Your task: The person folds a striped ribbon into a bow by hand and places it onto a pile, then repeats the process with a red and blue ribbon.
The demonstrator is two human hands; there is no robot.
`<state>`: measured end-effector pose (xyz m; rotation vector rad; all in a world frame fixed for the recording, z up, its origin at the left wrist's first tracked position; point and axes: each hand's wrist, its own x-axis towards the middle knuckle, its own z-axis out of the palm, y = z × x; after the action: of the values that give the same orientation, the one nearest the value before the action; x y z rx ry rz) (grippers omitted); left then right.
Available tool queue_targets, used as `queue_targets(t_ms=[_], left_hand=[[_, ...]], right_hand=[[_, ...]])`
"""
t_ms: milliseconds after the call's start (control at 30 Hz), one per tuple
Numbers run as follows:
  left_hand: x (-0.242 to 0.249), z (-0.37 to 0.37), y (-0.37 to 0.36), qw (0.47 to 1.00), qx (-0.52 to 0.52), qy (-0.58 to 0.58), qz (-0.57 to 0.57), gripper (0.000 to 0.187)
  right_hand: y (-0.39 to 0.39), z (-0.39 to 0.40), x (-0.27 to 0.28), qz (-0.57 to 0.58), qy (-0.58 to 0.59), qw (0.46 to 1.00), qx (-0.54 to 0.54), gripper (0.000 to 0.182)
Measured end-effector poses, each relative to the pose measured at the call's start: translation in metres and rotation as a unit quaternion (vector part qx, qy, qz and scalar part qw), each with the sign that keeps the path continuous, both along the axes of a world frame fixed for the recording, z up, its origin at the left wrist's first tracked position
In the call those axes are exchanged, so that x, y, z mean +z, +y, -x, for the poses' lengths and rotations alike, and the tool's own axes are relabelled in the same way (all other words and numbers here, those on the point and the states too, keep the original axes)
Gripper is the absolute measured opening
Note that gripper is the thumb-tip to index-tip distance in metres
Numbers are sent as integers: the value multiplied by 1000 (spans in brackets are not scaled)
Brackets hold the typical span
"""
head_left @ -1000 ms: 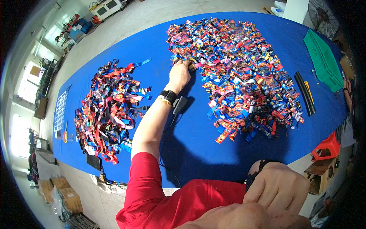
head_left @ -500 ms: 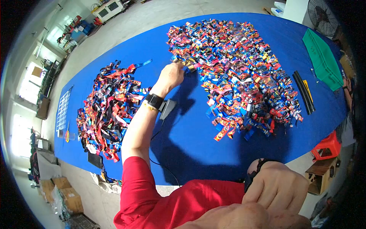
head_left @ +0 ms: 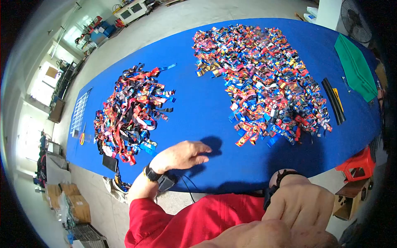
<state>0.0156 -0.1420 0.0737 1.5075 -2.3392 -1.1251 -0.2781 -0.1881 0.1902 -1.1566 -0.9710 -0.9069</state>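
Note:
My left hand (head_left: 182, 156) hovers above the near part of the blue tabletop (head_left: 194, 124), thumb and fingers apart and nothing between them. A dark band circles its wrist. To its left lies a tangled heap of longer printed ribbon straps (head_left: 132, 111), mostly red, black and blue. Farther right spreads a wide pile of short, colourful printed ribbon pieces (head_left: 264, 78). Close to the camera at lower right, my right hand (head_left: 304, 202) is curled into a fist; whatever its fingers may hold is hidden.
A green crate (head_left: 355, 68) stands at the right edge beside black tubes (head_left: 333, 101). At the left edge lie a white wire rack (head_left: 79, 111) and scissors (head_left: 82, 138). A red stool (head_left: 357, 165) is at right; cardboard boxes (head_left: 78, 206) sit on the floor at left.
My left hand has drawn back from the near-left edge of the ribbon-piece pile toward my body, and its fingers have opened. My right hand stays curled. The view has shifted slightly.

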Motion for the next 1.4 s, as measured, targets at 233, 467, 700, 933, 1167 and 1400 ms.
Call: queue_targets(t_ms=[233,467,700,933,1167,1400], left_hand=[[-6,-2,66,990,107,-59,-72,43],[-10,16,107,988,128,-3,-82,47],[-33,9,119,984,170,-8,-46,36],[-45,7,118,943,299,45,-136,30],[-51,4,105,882,395,105,-235,30],[-71,-7,103,832,437,195,-280,25]], right_hand=[[6,1,2,19,-9,999,42,23],[22,-1,-5,-2,-55,998,11,30],[10,7,7,79,-26,996,17,24],[13,38,-5,136,-22,990,42,21],[33,45,-31,109,-11,994,-26,26],[17,34,-60,50,7,999,-21,25]])
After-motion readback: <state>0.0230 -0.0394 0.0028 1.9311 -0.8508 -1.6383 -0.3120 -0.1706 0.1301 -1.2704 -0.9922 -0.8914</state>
